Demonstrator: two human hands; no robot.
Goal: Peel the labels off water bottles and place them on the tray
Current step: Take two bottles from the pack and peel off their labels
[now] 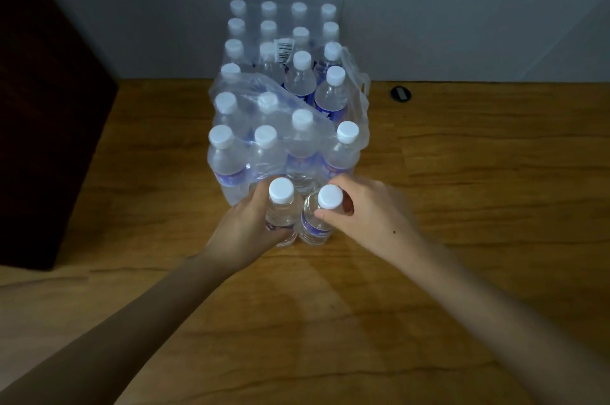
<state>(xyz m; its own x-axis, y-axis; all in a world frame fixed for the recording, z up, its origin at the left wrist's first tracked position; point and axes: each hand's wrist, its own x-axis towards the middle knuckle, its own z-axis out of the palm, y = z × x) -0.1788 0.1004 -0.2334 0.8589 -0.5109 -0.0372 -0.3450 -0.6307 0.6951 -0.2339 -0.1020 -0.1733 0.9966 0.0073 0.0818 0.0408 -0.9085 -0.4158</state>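
Two loose water bottles with white caps stand side by side on the wooden table, just in front of the pack. My left hand (251, 223) is wrapped around the left bottle (280, 211), whose body looks clear. My right hand (366, 210) grips the neck of the right bottle (318, 218), which carries a blue label low on its body and leans slightly left. Behind them stands a torn shrink-wrapped pack (284, 101) of several bottles with blue labels. No tray is in view.
The wooden table (462, 173) runs back to a grey wall. A dark brown cabinet side (43, 127) rises at the left. A small black round object (400, 94) lies by the wall, right of the pack.
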